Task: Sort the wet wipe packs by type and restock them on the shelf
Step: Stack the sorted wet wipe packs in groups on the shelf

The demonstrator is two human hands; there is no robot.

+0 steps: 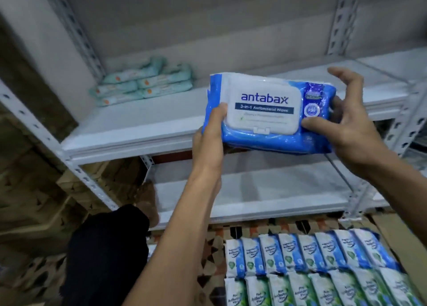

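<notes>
Your left hand (211,130) and right hand (344,120) pinch the blue wipe pack (268,114) by its short ends, level above the middle shelf (138,125). Expect a soft, slick film and a rigid lid. Support its ends; avoid squeezing the lid.

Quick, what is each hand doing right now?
Left hand: grips the left end of the blue wipes pack.
Right hand: holds the pack's right end, thumb on top, upper fingers spread.
</notes>
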